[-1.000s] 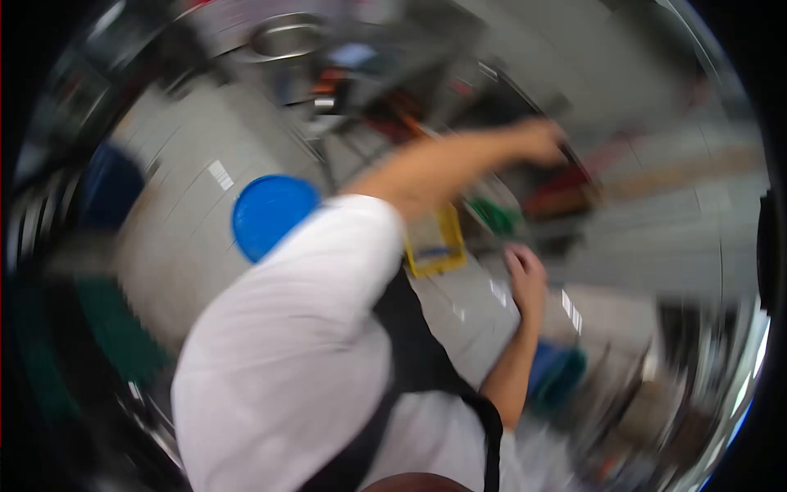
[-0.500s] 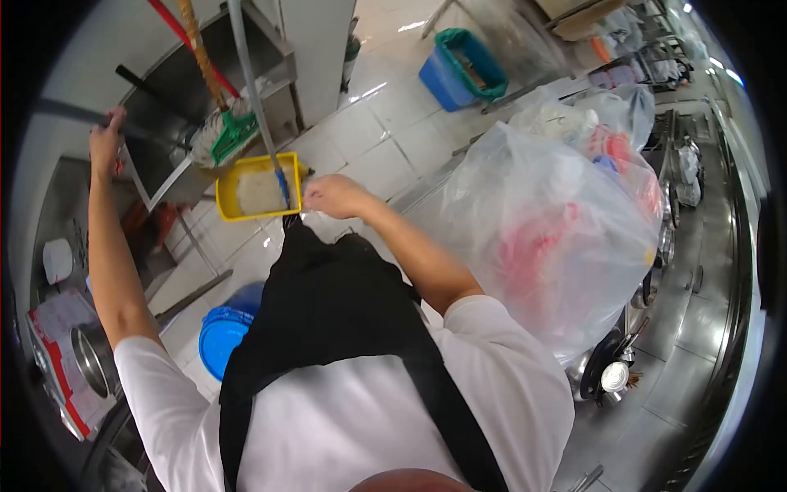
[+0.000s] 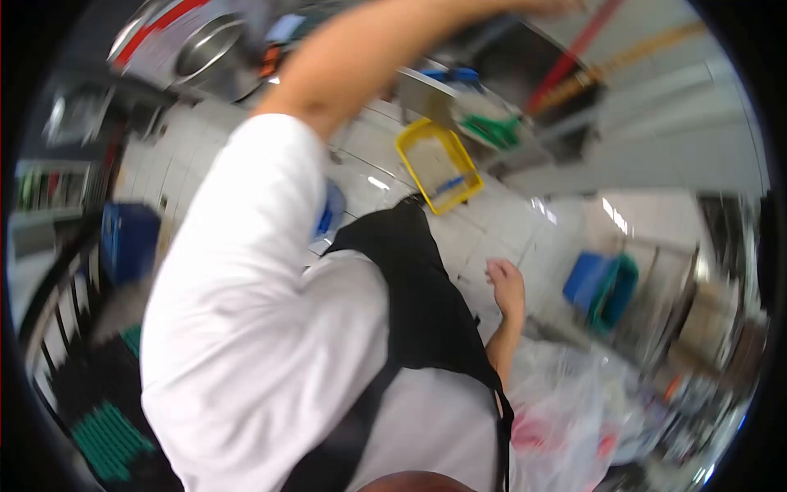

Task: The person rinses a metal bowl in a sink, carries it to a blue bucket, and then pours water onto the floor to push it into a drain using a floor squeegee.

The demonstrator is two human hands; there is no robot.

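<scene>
Withdrawn from the yellow bucket [image 3: 417,179], the right hand [image 3: 507,287] was held open and empty, while the left hand [image 3: 537,6] was raised to reach the red handle [image 3: 574,49] overhead, its grip indeterminable through blur.

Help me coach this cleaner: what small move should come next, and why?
Probably bring the right hand up to the red handle, lower down. The left hand reaches high beside that handle, blurred at the picture's edge, so its grip cannot be told. The right hand hangs open and empty above the floor, near the yellow bucket.
</scene>
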